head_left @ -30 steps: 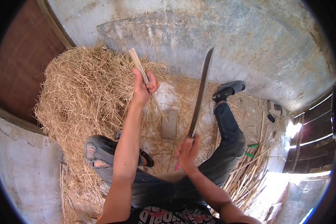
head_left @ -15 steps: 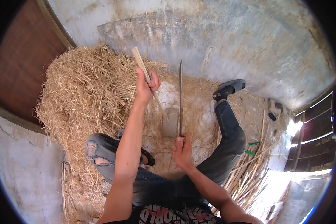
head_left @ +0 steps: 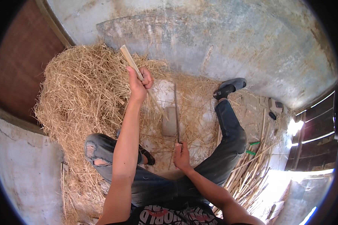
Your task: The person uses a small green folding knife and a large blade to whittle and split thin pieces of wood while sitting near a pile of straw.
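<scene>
My left hand [head_left: 140, 83], raised in front of the straw, is wrapped round a pale split bamboo strip [head_left: 128, 57]. The strip slants from upper left to lower right, its thick end above my thumb and its thin end tapering past my fist. A long narrow-bladed knife [head_left: 177, 116] is in my right hand [head_left: 181, 156], which grips it low, between my knees. The blade points away from me, edge-on, and its handle is mostly covered by my fingers. Strip and knife are apart. Beneath them a grey-brown block [head_left: 169, 122] rests on the straw-littered floor.
A big heap of straw [head_left: 82, 80] fills the left side. Several thin sticks [head_left: 248, 172], with green ties [head_left: 251, 152], lie to the right beside my bent leg [head_left: 231, 127]. A weathered wall [head_left: 229, 41] closes off the far side.
My left hand has shifted a little left with the bamboo strip. My right hand has lowered slightly, and the knife's tip has come nearer to me and a little left.
</scene>
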The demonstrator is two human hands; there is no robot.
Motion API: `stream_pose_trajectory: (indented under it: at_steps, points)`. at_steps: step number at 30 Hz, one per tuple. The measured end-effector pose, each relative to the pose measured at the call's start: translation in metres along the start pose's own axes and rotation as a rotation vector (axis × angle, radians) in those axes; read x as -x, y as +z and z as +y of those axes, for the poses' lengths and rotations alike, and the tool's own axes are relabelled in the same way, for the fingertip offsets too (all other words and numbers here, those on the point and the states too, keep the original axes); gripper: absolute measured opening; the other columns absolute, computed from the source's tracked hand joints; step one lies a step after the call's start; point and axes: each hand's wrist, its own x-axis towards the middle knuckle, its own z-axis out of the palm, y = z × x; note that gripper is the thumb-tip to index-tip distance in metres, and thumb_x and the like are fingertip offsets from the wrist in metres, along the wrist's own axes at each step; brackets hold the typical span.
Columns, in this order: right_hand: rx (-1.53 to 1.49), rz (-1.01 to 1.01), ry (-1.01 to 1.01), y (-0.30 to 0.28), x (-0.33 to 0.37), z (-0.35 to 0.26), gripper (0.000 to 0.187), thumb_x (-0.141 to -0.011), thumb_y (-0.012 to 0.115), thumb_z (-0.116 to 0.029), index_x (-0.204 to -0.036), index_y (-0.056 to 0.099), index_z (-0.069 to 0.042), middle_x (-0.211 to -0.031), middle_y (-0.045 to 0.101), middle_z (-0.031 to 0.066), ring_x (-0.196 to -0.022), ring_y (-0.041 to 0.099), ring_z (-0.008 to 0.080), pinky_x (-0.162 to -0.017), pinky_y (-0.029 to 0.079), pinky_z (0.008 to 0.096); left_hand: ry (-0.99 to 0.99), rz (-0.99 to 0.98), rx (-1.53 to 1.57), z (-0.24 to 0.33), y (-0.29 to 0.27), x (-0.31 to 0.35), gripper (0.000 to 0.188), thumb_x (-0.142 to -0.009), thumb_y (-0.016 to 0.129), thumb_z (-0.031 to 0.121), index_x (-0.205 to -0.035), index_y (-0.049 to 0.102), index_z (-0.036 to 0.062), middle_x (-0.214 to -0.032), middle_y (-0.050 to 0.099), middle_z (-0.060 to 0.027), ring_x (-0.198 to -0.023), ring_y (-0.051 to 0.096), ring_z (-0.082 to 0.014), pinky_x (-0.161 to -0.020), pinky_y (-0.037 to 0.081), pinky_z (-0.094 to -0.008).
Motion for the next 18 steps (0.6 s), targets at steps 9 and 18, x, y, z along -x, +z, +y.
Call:
stream_pose_trajectory:
  at_steps: [9,18]
  points:
    - [-0.159,-0.066,0.391,0.000,0.009,-0.054,0.036,-0.106,0.051,-0.042,-0.107,0.051,-0.006,-0.062,0.050,0.0028,-0.044,0.048,0.0137,-0.041,0.039,0.0334,0.013,0.037,0.008,0.000,-0.002,0.004,0.081,-0.095,0.016,0.081,-0.064,0.045,0.0115,-0.052,0.018,0.0061,-0.045,0.018,-0.0102,-0.044,0.017,-0.0277]
    - [0.025,-0.074,0.492,0.009,0.019,-0.019,0.030,-0.105,0.054,-0.034,-0.103,0.050,-0.004,-0.063,0.051,0.0061,-0.048,0.051,0.0182,-0.045,0.041,0.0338,0.041,0.086,-0.026,0.004,-0.009,-0.001,0.082,-0.094,0.018,0.083,-0.064,0.045,0.0114,-0.052,0.017,0.0063,-0.045,0.018,-0.0103,-0.045,0.016,-0.0275]
